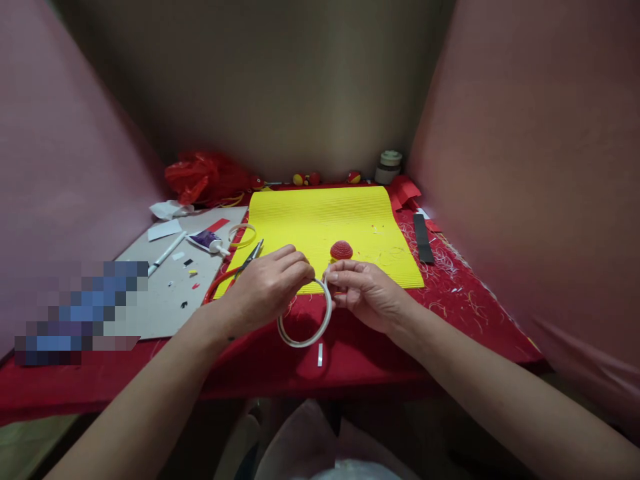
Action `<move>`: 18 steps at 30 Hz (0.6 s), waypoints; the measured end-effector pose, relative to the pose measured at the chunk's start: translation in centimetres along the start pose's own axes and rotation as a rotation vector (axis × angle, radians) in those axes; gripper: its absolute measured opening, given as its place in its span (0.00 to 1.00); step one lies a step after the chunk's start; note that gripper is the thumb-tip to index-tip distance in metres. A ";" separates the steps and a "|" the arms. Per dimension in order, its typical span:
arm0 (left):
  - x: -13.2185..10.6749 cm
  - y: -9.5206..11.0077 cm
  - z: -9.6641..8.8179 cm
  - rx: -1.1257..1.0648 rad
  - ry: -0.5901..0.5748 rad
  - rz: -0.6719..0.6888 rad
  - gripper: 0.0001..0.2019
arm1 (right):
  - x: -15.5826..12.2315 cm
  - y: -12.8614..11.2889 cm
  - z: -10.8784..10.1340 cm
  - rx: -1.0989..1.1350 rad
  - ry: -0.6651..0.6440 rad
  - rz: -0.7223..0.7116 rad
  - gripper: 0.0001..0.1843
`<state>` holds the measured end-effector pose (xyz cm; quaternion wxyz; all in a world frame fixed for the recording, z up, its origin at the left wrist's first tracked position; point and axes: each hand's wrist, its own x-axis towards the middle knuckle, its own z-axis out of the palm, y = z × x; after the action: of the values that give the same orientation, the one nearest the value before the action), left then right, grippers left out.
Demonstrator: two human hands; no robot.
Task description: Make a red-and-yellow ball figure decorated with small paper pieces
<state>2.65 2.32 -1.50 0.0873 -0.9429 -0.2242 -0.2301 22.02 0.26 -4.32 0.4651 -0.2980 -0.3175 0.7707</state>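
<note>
A thin white ring that looks like a narrow roll of tape (304,345) hangs between my hands above the red cloth. My left hand (273,280) is closed, its fingertips pinching the roll's upper edge. My right hand (363,288) is closed too, thumb and fingers pinching the roll's upper right side; whether a loose tape end is between them I cannot tell. Just beyond my right fingers, a small red coiled dome (341,250) sits on a yellow corrugated sheet (320,207). Scissors (249,257) with red handles lie beside my left hand, partly hidden by it.
On a grey board (155,313) at left lie a glue tube (206,241), a white pen (167,255) and paper scraps. A second ring (243,235) lies nearby. A red plastic bag (207,177), small red-yellow pieces and a jar (389,168) stand behind. A black strip (423,239) lies right.
</note>
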 end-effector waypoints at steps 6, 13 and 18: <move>0.3 0.8 -0.1 0.021 0.011 0.003 0.08 | -0.3 0.2 0.0 0.017 0.026 0.004 0.13; 0.0 0.8 0.5 0.006 -0.016 -0.067 0.09 | -0.6 0.5 -0.1 0.001 0.057 -0.045 0.17; 0.5 2.0 0.3 -0.181 0.033 -0.435 0.06 | -0.8 0.8 0.3 0.026 0.102 -0.075 0.18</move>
<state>4.09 0.84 -1.63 -0.0455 -0.8725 -0.3993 -0.2780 21.72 -0.79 -4.59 0.5130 -0.3187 -0.2944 0.7407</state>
